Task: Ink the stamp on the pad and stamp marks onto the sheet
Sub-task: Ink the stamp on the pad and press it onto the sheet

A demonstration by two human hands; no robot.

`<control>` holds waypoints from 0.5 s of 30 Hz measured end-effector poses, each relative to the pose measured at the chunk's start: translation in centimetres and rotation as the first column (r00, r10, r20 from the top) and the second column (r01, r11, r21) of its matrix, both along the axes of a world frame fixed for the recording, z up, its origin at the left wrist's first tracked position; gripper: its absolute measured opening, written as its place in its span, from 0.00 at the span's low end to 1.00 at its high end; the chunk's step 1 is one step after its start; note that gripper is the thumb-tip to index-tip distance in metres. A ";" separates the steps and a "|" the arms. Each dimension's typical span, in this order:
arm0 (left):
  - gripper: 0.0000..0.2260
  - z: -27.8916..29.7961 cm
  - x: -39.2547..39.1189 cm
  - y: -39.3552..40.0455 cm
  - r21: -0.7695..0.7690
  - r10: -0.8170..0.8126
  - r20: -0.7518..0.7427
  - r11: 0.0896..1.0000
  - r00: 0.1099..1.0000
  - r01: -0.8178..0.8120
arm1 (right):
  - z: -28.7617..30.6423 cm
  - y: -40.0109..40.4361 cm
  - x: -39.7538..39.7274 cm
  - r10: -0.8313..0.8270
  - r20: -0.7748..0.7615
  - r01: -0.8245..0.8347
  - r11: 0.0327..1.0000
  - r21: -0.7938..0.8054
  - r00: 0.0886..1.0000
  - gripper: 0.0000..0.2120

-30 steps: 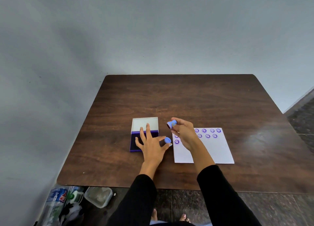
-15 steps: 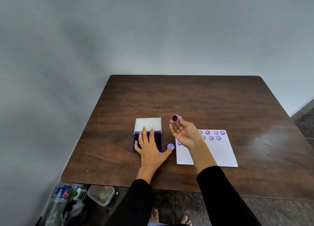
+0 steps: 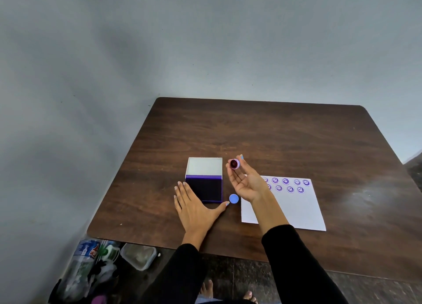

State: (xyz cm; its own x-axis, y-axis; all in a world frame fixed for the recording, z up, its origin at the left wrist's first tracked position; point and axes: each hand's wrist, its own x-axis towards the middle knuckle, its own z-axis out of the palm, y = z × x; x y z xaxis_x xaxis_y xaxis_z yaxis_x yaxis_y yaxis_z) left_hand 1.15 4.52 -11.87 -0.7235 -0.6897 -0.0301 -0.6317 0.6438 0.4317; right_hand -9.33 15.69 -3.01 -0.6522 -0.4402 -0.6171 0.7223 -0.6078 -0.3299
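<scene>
Below the near edge of the bench (image 3: 296,143), on the floor at the left, a plastic bottle (image 3: 84,255) and a clear container (image 3: 139,255) are seen. The left hand (image 3: 194,210) is laid flat, palm down, on the bench near that edge, its fingers (image 3: 182,189) released and spread just left of the open ink pad (image 3: 204,190); the thumb reaches toward a small blue cap (image 3: 233,198) lying between the pad and the sheet (image 3: 294,210). The sheet lies flat to the right, well clear of the bench's right edge, with two rows of purple smiley marks (image 3: 290,189) along its far part. The right hand (image 3: 246,182) is raised above the sheet's left edge, palm up, and the stamp (image 3: 234,164) is pinched at its fingertips, inked face turned toward the camera. Beyond, the far half of the bench is left open up to the wall.
</scene>
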 end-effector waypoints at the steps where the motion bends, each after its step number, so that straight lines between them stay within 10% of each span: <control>1: 0.65 0.0 0.0 0.1 -0.015 0.006 -0.003 1.000 1.000 -0.006 | -0.1 -0.1 0.0 0.011 0.001 -0.011 1.000 0.008 1.000 0.06; 15: 0.65 -0.2 0.2 -0.1 -0.047 0.073 0.030 0.996 0.997 -0.071 | -0.9 -1.1 0.1 0.058 0.012 -0.059 0.997 0.057 0.998 0.06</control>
